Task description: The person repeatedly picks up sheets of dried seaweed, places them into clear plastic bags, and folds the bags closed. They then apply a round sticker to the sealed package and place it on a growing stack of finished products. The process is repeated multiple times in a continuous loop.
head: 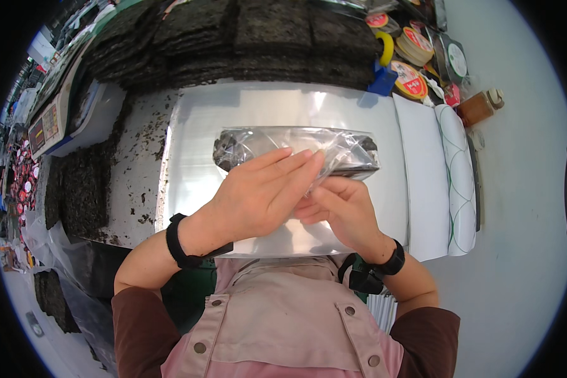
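A long pack of dark dried seaweed sheets in a clear plastic bag (354, 146) lies crosswise on a shiny metal-like work surface (208, 108). My left hand (264, 189) is laid over the bag's near side, its fingers stretched out and close together on the crinkled film. Its thumb is hidden, so whether it pinches the film cannot be seen. Just to the right and nearer to me, my right hand (345, 208) holds a gathered edge of the film between thumb and fingers. Dark seaweed shows at both ends of the pack.
High stacks of seaweed sheets (274, 42) line the far side. Beyond the right corner stand a blue tape dispenser (382, 78), round label rolls (408, 78) and a brown-filled bottle (479, 108). White sheets (423, 179) lie right; more seaweed (82, 189) and crumbs lie left.
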Tool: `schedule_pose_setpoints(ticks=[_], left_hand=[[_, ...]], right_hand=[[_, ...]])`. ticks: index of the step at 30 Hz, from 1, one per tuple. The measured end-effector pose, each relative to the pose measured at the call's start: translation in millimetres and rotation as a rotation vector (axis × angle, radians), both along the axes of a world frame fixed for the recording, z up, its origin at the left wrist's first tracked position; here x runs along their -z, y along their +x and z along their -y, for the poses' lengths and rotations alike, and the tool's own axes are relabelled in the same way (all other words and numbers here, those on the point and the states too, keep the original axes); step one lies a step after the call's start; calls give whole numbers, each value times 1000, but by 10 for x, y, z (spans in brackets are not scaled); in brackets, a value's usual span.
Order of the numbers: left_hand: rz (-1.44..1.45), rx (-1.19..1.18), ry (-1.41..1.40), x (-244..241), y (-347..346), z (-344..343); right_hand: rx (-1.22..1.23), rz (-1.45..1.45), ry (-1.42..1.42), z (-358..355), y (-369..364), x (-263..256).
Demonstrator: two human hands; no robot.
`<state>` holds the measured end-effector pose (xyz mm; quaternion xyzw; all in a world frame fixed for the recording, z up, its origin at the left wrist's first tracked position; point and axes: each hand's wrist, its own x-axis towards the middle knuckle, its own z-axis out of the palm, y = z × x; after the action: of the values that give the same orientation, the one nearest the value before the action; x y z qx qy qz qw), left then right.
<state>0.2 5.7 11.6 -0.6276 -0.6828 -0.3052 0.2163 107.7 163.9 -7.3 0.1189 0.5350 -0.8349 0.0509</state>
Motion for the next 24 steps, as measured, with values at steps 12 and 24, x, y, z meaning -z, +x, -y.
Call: schedule_pose_setpoints(ticks=[12, 24], left_hand=[[403, -450, -225, -231, -314, 33], [440, -207, -223, -195, -583, -7]], right_hand=[[281, -145, -136, 307, -187, 207], [386, -114, 211, 65, -172, 136]])
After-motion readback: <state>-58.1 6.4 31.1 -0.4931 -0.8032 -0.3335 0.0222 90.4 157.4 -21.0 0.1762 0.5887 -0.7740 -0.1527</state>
